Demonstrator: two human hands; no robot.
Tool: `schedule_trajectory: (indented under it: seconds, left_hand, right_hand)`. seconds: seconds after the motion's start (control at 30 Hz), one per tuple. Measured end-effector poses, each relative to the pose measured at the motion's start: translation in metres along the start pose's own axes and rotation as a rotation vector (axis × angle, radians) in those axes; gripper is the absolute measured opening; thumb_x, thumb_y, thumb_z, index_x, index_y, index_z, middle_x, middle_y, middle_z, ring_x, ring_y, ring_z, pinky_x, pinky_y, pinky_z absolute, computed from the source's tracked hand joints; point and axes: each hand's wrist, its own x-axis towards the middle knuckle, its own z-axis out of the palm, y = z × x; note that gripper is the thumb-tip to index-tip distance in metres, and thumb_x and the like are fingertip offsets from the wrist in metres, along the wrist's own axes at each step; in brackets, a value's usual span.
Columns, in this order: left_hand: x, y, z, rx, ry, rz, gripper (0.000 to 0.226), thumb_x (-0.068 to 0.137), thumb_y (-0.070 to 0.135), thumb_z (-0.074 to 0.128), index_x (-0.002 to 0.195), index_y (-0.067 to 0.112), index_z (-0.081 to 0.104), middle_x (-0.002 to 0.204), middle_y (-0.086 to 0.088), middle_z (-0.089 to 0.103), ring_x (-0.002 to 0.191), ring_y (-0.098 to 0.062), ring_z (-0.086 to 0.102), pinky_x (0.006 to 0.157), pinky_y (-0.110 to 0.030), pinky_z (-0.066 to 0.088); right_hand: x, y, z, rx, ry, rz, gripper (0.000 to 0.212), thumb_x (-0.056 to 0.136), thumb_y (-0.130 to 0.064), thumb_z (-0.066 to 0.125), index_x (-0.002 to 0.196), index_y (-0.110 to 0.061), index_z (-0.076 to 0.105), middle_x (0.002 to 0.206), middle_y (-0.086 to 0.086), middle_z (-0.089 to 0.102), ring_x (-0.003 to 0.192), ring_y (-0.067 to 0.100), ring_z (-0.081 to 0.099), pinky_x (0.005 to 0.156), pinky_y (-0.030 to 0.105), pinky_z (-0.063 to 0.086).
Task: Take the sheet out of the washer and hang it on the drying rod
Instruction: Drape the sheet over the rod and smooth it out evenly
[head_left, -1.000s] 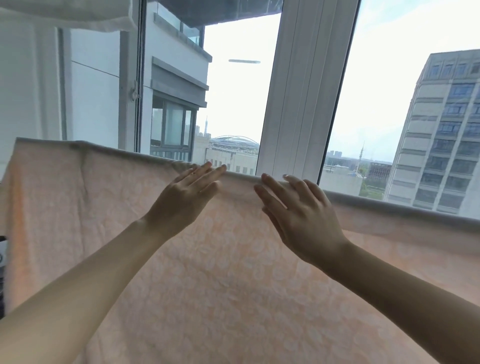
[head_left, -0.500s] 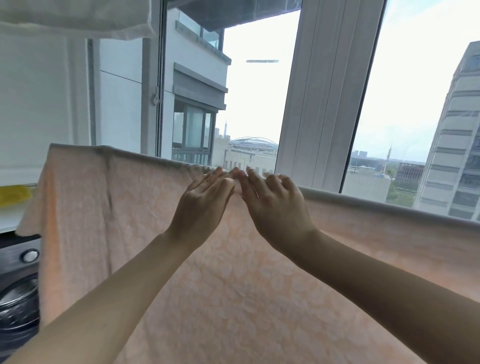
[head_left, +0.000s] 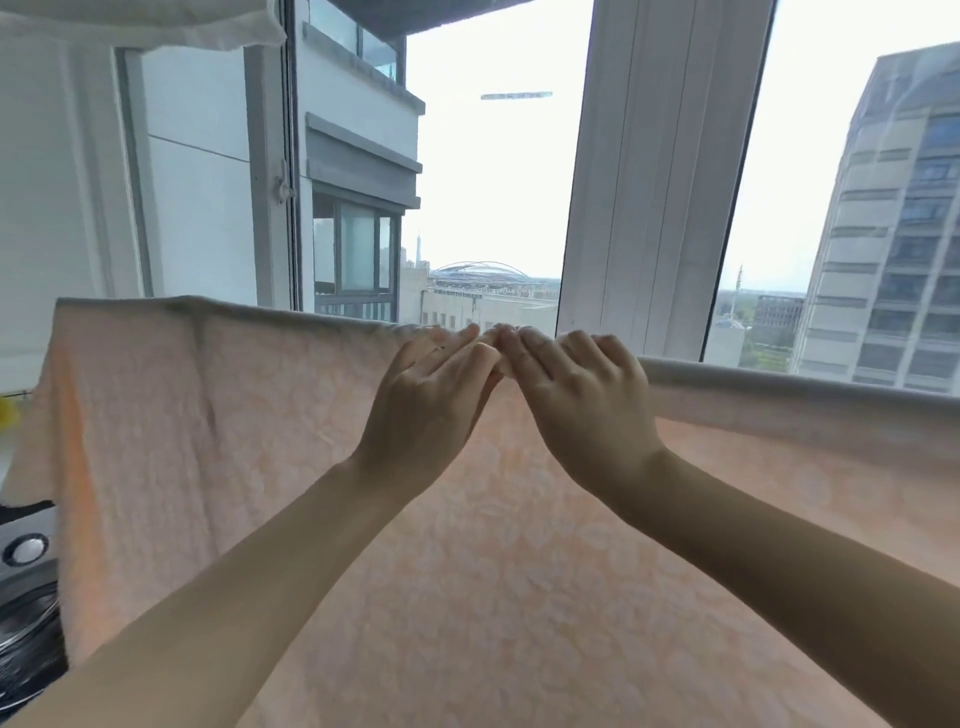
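Sheet (head_left: 519, 597) draped; fold runs left-right under my fingertips. Left hand (head_left: 426, 405), right hand (head_left: 582, 405) equally near, fingers straight, pressing fold.

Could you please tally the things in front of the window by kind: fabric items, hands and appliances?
Fabric items: 2, the peach patterned sheet and the white cloth overhead.
Hands: 2, left hand and right hand.
Appliances: 1, the grey washer.
Total: 5.
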Motion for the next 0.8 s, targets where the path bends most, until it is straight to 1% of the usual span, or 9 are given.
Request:
schedule_trajectory:
  seconds: [0.1,0.2,0.27,0.4,0.47,0.53,0.6,0.7,0.8]
  left_hand:
    - [-0.005,-0.024,-0.005,-0.052,-0.048,0.077,0.014,0.096,0.017,0.055,0.105,0.006,0.058,0.125,-0.010,0.065,0.119,-0.028,0.060,0.108,-0.048,0.039]
    - [-0.002,-0.050,-0.012,-0.052,-0.101,0.034,0.028,0.089,0.003,0.064,0.117,0.006,0.059,0.110,-0.011,0.071,0.103,-0.029,0.067,0.104,-0.043,0.040]
    - [0.002,-0.066,-0.014,-0.056,-0.167,0.004,0.032,0.089,0.001,0.063,0.121,0.006,0.061,0.102,-0.011,0.072,0.095,-0.031,0.068,0.097,-0.040,0.045]
    - [0.007,-0.083,-0.018,-0.159,-0.223,-0.004,0.023,0.094,0.018,0.053,0.110,0.005,0.065,0.101,-0.010,0.072,0.094,-0.028,0.069,0.088,-0.038,0.054]
    - [0.010,-0.085,-0.017,-0.150,-0.218,0.003,0.024,0.095,0.023,0.050,0.102,0.005,0.064,0.096,-0.010,0.073,0.090,-0.028,0.070,0.088,-0.033,0.051]
    - [0.012,-0.086,-0.016,-0.107,-0.200,0.054,0.018,0.094,0.019,0.051,0.098,0.005,0.061,0.092,-0.011,0.072,0.086,-0.029,0.070,0.090,-0.032,0.048]
    - [0.008,-0.092,-0.017,-0.056,-0.189,0.149,0.009,0.091,0.008,0.059,0.098,0.004,0.060,0.104,-0.014,0.071,0.094,-0.031,0.070,0.097,-0.037,0.043]
    - [-0.009,-0.103,-0.018,-0.006,-0.198,0.267,0.022,0.088,0.002,0.064,0.109,0.003,0.059,0.131,-0.014,0.060,0.119,-0.029,0.059,0.106,-0.044,0.037]
    - [-0.021,-0.107,-0.013,0.013,-0.155,0.226,0.019,0.089,0.004,0.063,0.108,0.003,0.059,0.134,-0.013,0.058,0.122,-0.033,0.057,0.107,-0.048,0.038]
  right_hand:
    - [-0.006,0.005,0.003,-0.007,0.051,-0.047,0.043,0.090,-0.015,0.065,0.132,-0.011,0.058,0.125,0.007,0.065,0.094,0.027,0.065,0.078,0.040,0.050]
    - [-0.010,0.009,0.003,-0.012,0.077,-0.088,0.042,0.091,-0.014,0.064,0.133,-0.013,0.057,0.128,0.008,0.063,0.096,0.026,0.064,0.082,0.040,0.048]
    - [-0.012,0.011,0.003,-0.017,0.077,-0.101,0.043,0.092,-0.013,0.063,0.134,-0.013,0.056,0.129,0.009,0.062,0.097,0.026,0.064,0.083,0.041,0.048]
    - [-0.012,0.013,0.004,-0.016,0.093,-0.109,0.043,0.090,-0.011,0.066,0.132,-0.013,0.058,0.126,0.008,0.064,0.095,0.024,0.064,0.080,0.038,0.047]
    - [-0.011,0.011,0.004,-0.019,0.100,-0.117,0.044,0.088,-0.011,0.068,0.131,-0.013,0.059,0.124,0.008,0.065,0.092,0.024,0.064,0.078,0.037,0.046]
    - [-0.010,0.009,0.003,-0.025,0.111,-0.109,0.043,0.088,-0.012,0.069,0.130,-0.013,0.061,0.122,0.006,0.066,0.090,0.022,0.064,0.076,0.035,0.045]
    - [-0.010,0.009,0.001,-0.036,0.127,-0.081,0.041,0.088,-0.013,0.069,0.128,-0.014,0.062,0.120,0.004,0.067,0.088,0.021,0.064,0.074,0.034,0.044]
    - [-0.011,0.008,0.000,-0.057,0.132,-0.088,0.038,0.091,-0.011,0.066,0.128,-0.015,0.063,0.121,0.002,0.067,0.087,0.019,0.064,0.074,0.033,0.043]
    - [-0.008,0.003,0.001,-0.036,0.093,-0.085,0.037,0.092,-0.014,0.064,0.129,-0.014,0.062,0.125,0.004,0.065,0.094,0.021,0.065,0.079,0.035,0.044]
